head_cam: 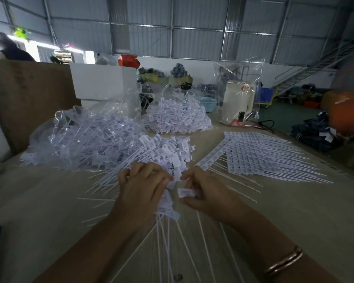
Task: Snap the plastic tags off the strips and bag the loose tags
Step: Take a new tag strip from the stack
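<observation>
Both hands meet at the table's near middle: left hand (143, 186) curls round a bunch of tags (168, 207) whose thin tails fan toward the camera; right hand (200, 193) pinches one loose tag (185, 192). Beyond lies a heap of loose tags (102, 144) spilling from a clear bag (74, 119), and a second bag (178, 117). Uncut strips (260, 156) lie right on the table (294, 211).

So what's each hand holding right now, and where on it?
The left hand grips a bunch of tags at their flat heads, stems trailing toward the viewer. The right hand pinches one tag by its head.
</observation>
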Demonstrator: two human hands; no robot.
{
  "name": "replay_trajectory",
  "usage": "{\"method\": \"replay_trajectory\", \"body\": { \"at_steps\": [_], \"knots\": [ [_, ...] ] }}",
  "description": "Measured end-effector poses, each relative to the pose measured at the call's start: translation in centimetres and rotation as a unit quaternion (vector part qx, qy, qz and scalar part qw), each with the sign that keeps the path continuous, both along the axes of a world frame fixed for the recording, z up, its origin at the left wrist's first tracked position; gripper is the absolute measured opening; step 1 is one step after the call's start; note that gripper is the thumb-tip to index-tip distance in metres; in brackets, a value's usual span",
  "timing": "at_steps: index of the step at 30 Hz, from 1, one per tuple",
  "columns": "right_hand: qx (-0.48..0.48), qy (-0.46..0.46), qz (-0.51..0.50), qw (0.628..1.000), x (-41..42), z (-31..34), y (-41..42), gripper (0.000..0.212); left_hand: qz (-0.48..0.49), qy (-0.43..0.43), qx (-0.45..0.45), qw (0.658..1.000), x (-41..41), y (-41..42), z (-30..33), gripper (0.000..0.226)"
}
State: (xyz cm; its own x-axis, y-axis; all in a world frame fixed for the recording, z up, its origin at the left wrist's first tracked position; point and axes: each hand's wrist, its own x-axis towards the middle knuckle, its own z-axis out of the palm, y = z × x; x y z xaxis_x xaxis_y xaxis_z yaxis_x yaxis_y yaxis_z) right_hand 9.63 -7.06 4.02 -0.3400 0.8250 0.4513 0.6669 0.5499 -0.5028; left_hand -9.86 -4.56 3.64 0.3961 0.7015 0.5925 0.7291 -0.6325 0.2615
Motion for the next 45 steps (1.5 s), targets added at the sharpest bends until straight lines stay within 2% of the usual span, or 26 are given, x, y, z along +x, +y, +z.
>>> {"method": "replay_trajectory", "body": {
  "at_steps": [3, 7, 10, 13, 16, 19, 22, 24, 26, 27, 30, 32, 34, 37, 39, 40, 41, 43, 45],
  "knots": [
    [0.028, 0.007, 0.025, 0.999, -1.2, -0.1, -0.2, 0.032, -0.035, -0.008, -0.045, 0.998, 1.2, -0.3, -0.4, 0.065],
    [0.016, 0.004, 0.024, 1.000, -0.5, 0.4, -0.5, 0.025, -0.030, -0.087, -0.071, 0.993, 1.4, -0.4, -0.4, 0.049],
    [0.000, -0.041, 0.000, 0.999, 0.7, 0.4, -0.4, 0.023, -0.014, -0.089, -0.085, 0.992, 0.9, -0.2, -0.3, 0.049],
    [0.037, -0.071, -0.028, 0.996, 0.4, 0.0, -0.2, 0.013, -0.006, -0.093, -0.083, 0.992, 1.2, -0.3, -0.4, 0.032],
    [0.071, -0.075, -0.030, 0.994, 0.5, 0.0, 0.1, 0.008, -0.037, -0.079, -0.055, 0.995, 1.0, -0.1, -0.4, 0.039],
    [0.002, -0.011, 0.014, 1.000, 1.0, 0.3, 0.2, 0.008, -0.102, -0.063, -0.025, 0.993, 0.4, 0.0, -0.4, 0.043],
    [-0.059, 0.057, 0.041, 0.996, 1.2, 0.3, 0.0, 0.021, -0.097, -0.056, -0.025, 0.993, 0.5, -0.2, -0.1, 0.031],
    [-0.068, 0.076, 0.004, 0.995, 2.2, 0.3, 0.3, 0.023, -0.106, -0.116, -0.047, 0.986, 0.0, -0.1, -0.1, 0.027],
    [-0.070, 0.135, -0.045, 0.987, 3.9, 0.5, 0.4, 0.017, -0.102, -0.187, -0.074, 0.974, -1.0, 0.2, 0.0, 0.027],
    [-0.063, 0.156, -0.057, 0.984, 4.5, 0.5, 0.4, 0.013, -0.088, -0.188, -0.067, 0.976, -1.6, 0.5, 0.0, 0.028],
    [-0.051, 0.080, -0.061, 0.994, 3.5, -0.3, 0.4, 0.012, -0.025, -0.061, -0.019, 0.998, -1.9, 1.2, -0.2, 0.040],
    [-0.053, 0.046, -0.064, 0.995, 1.0, -1.0, 0.8, 0.013, 0.035, 0.017, -0.011, 0.999, -1.2, 1.2, -0.3, 0.051],
    [-0.039, 0.040, -0.073, 0.996, -0.8, -1.3, 1.2, 0.025, 0.097, 0.031, 0.020, 0.995, -0.8, 0.9, 0.0, 0.051],
    [-0.045, 0.048, -0.098, 0.993, -1.2, -1.4, 1.3, 0.030, 0.099, -0.037, 0.051, 0.993, -1.6, 0.6, 0.7, 0.041],
    [-0.071, 0.075, -0.142, 0.985, -0.3, -1.5, 0.8, 0.022, 0.059, -0.069, -0.021, 0.996, -2.4, 0.1, 1.2, 0.058],
    [-0.077, 0.054, -0.153, 0.984, 0.3, -1.4, 0.4, 0.026, 0.072, -0.044, -0.063, 0.994, -2.6, -0.4, 1.4, 0.071],
    [-0.089, 0.007, -0.148, 0.985, 1.0, -1.4, 0.2, 0.030, 0.103, 0.011, -0.093, 0.990, -2.7, -1.1, 1.6, 0.081],
    [-0.126, -0.080, -0.101, 0.983, 1.6, -1.2, -0.1, 0.021, 0.143, 0.123, -0.142, 0.972, -2.4, -2.2, 1.6, 0.092],
    [-0.171, -0.077, -0.051, 0.981, 1.4, -0.9, -0.1, 0.018, 0.143, 0.185, -0.173, 0.957, -1.6, -3.2, 1.5, 0.098]
  ]
}}
